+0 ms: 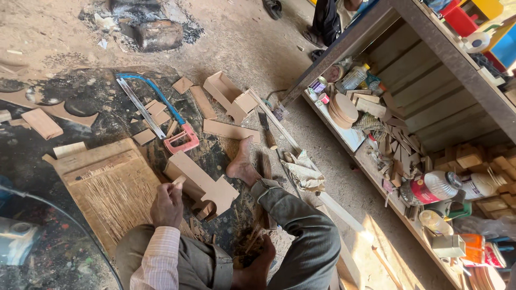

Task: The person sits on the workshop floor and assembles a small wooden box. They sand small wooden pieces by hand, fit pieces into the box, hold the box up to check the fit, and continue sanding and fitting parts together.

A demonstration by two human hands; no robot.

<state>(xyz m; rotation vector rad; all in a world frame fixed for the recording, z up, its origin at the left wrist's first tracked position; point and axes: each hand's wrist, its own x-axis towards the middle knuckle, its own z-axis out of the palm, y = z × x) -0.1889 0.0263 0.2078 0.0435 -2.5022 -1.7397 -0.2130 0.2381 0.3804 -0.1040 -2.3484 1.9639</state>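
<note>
Left hand (pixel 167 205): we pinch a small pale wood scrap (pixel 179 181).
Cut board (pixel 201 184): flat, notched plywood (smooth-faced), on the floor just beside it.
Right hand: we cannot see it.

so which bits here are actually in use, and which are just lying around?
In use: left hand holding a small wood piece against the cut board, pinned by a foot.

Lying about: bow saw, open wooden box, chisel, round discs, bottles.
</note>
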